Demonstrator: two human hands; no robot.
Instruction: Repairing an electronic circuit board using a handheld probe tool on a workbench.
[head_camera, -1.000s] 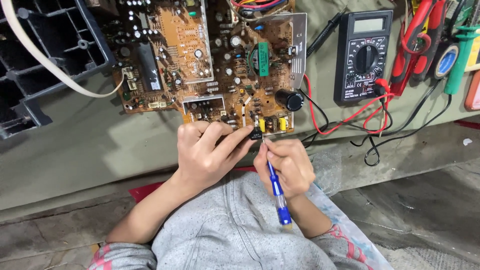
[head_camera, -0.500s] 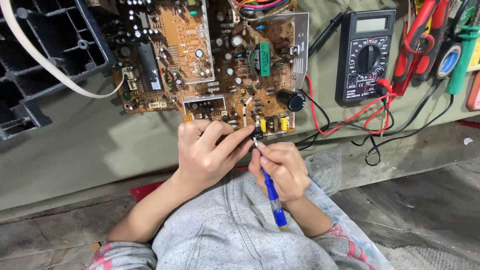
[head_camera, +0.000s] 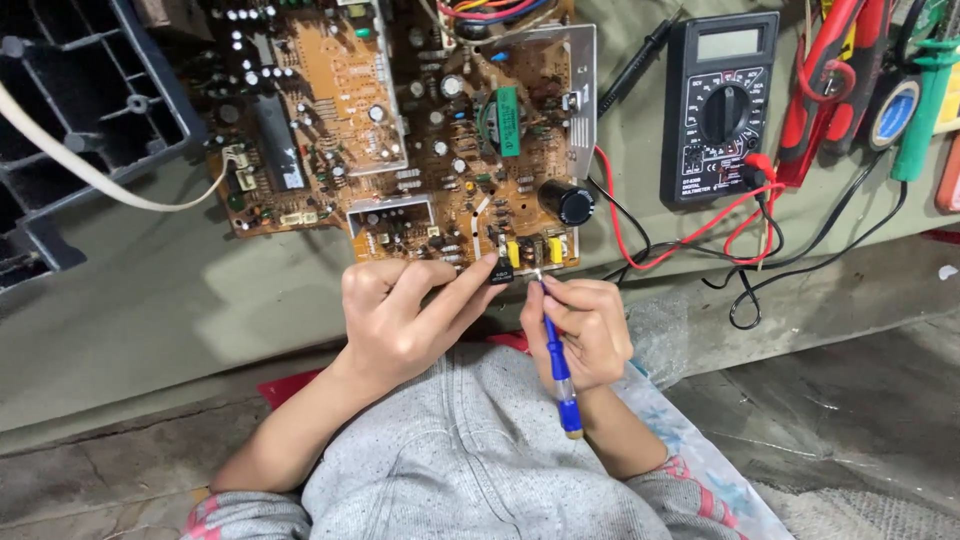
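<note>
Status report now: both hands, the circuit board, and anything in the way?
Left hand pinching small black component at circuit board edge. Right hand gripping blue screwdriver, tip at the same spot. Red and black multimeter leads lie just right, apart.

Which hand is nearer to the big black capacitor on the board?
Right. The right hand, holding the blue screwdriver, sits just below the black capacitor. The left hand is farther to the left, pinching a small black part at the board's edge.

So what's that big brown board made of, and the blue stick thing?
The circuit board looks like stiff, matte tan-orange laminate, probably resin-soaked paper or fibreglass, studded with small parts. The screwdriver in the right hand seems to have a glossy, see-through blue plastic handle and a thin shiny metal tip.
</note>
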